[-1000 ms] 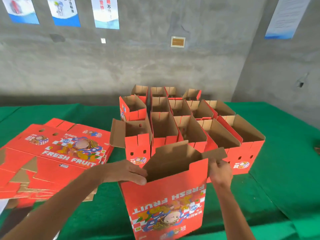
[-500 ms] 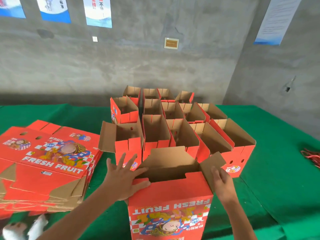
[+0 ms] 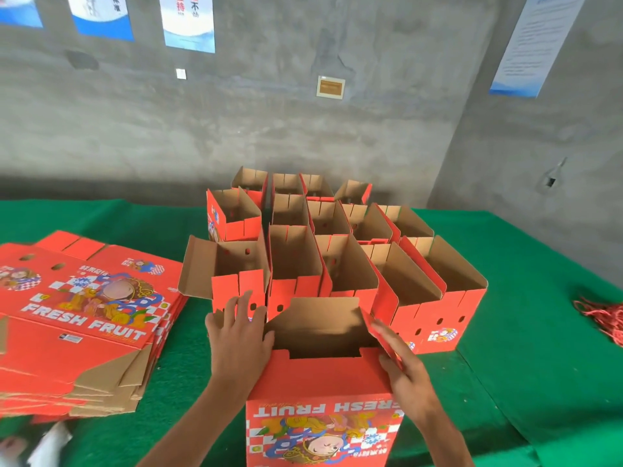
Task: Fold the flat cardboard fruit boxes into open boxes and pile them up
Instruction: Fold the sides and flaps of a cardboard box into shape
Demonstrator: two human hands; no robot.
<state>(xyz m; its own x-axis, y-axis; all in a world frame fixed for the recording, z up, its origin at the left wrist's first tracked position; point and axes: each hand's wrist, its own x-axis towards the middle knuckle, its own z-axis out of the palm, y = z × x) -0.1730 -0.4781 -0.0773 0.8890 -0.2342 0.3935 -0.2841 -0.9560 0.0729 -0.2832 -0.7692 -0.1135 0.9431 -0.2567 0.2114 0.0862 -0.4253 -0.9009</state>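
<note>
Boxes: thirteen folded ones (image 3: 340, 264), one more (image 3: 323, 392) between flat-fingered left hand (image 3: 237, 345) and right hand (image 3: 403, 369).

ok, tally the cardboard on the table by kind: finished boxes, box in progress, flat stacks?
Finished open boxes: 14, in three rows of 4, 5 and 5
Box being folded, between the left hand and right hand: 1
Stack of flat boxes: 1 (cannot tell how many sheets)
Total: 16

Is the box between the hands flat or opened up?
Opened up: the box stands upright, hollow inside, flaps still being folded by the left hand and right hand.
</note>
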